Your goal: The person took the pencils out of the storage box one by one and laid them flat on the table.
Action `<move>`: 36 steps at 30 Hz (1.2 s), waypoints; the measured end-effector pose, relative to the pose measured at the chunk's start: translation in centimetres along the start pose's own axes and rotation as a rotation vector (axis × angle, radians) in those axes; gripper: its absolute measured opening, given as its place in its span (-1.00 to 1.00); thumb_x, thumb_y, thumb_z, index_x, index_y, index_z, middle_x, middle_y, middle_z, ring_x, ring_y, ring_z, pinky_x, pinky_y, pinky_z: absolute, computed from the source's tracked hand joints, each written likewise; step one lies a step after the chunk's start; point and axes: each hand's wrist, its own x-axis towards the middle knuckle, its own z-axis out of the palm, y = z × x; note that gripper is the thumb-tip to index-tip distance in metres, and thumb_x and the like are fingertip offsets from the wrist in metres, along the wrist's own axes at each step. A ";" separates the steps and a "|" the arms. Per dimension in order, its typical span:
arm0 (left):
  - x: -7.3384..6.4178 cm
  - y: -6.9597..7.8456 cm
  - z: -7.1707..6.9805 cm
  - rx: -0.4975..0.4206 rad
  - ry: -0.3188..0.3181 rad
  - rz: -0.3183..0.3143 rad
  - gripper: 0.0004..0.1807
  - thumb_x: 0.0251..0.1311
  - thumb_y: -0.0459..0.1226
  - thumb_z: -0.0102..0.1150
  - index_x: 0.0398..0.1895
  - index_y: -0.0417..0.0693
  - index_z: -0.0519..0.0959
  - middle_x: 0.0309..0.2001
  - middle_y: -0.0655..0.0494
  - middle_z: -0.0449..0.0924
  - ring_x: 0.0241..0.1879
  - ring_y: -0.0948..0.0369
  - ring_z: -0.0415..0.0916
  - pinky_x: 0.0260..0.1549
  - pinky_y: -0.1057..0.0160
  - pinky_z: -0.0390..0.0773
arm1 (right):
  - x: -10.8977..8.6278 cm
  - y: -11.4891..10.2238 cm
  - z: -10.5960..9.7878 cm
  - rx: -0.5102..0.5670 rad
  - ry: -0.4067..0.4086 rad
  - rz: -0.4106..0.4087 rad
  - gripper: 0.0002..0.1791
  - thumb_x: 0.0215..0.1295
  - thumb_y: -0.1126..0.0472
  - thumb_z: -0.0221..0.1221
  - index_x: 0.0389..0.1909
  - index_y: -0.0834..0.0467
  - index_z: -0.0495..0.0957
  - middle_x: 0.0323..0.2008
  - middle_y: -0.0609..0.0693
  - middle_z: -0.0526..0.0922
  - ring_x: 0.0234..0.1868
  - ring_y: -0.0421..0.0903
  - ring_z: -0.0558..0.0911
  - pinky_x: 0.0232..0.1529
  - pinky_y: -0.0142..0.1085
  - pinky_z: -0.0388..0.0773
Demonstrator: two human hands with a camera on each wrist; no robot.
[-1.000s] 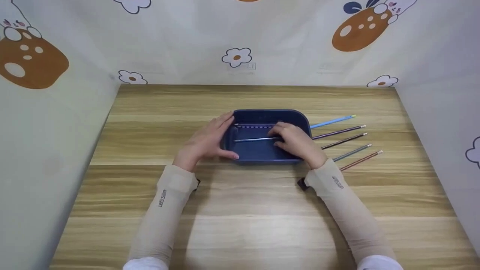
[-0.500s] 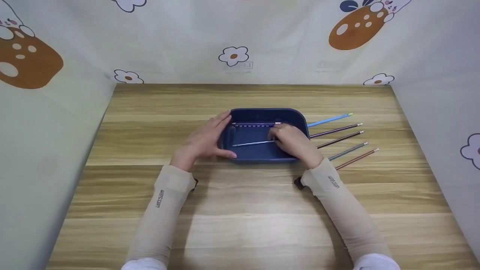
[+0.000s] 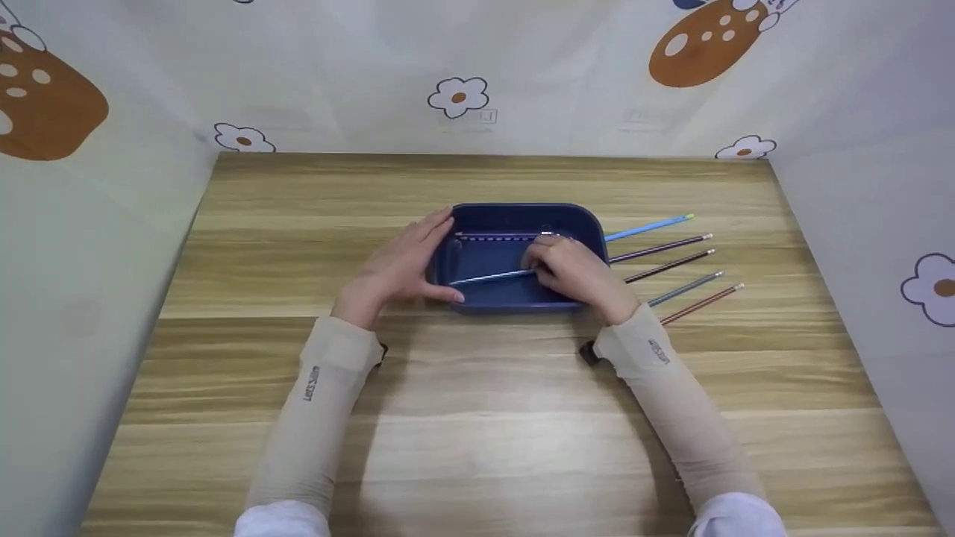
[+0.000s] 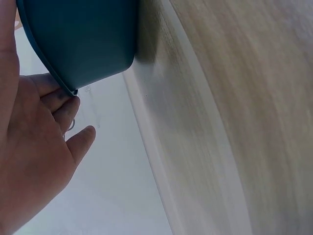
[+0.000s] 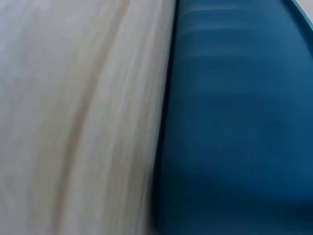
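In the head view, my right hand (image 3: 578, 272) reaches into a dark blue plastic box (image 3: 515, 306), fingers curled to pinch a shiny blue pencil (image 3: 489, 278). That pencil slants above the box floor, its left end near the left thumb; the rest is hidden under the hand. Spread across the box's left end, my left hand (image 3: 399, 265) touches it, fingers at the far corner and thumb at the near one. In the left wrist view its fingers lie against the rim. Along the far inner wall lie a purple pencil (image 3: 492, 235) and a dashed purple one (image 3: 485, 239).
Right of the box, several pencils lie fanned on the wood-grain table (image 3: 477, 447): light blue (image 3: 649, 227), dark purple (image 3: 660, 247), near-black (image 3: 670, 266), teal (image 3: 686, 289) and red (image 3: 703, 303). Patterned cloth walls (image 3: 336, 82) stand around the table.
My right hand has curled more tightly on the blue pencil, whose left end has shifted left and toward the near side. The left hand stays at the box. The whole view has shifted slightly.
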 end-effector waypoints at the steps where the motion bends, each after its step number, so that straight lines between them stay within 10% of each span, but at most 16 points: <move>1: 0.0 -0.1 0.0 0.001 -0.001 0.000 0.37 -0.14 0.32 0.42 0.62 -0.06 -0.11 0.65 0.13 -0.34 0.63 0.11 -0.31 0.61 0.06 -0.19 | 0.0 0.0 0.0 0.029 -0.002 -0.006 -0.81 0.22 0.43 0.16 -0.22 0.19 0.67 -0.20 0.06 0.70 -0.13 0.01 0.69 0.00 -0.11 0.64; 17: -0.1 -0.2 -0.2 0.007 -0.006 -0.003 0.37 -0.12 0.32 0.41 0.62 -0.05 -0.13 0.65 0.12 -0.34 0.63 0.10 -0.32 0.61 0.04 -0.19 | -2.3 -0.4 -3.8 0.293 0.093 -0.023 -0.79 0.28 0.44 0.18 -0.12 0.18 0.66 -0.17 0.05 0.67 -0.16 -0.07 0.62 -0.11 -0.18 0.64; 36: 0.0 -0.1 -0.2 0.033 -0.012 0.005 0.39 -0.14 0.39 0.35 0.62 -0.07 -0.14 0.65 0.13 -0.35 0.63 0.09 -0.30 0.61 0.03 -0.14 | -6.7 3.3 -8.1 0.218 0.218 0.129 -0.78 0.23 0.49 0.20 -0.17 0.21 0.68 -0.24 0.02 0.72 -0.25 -0.27 0.59 -0.13 -0.49 0.60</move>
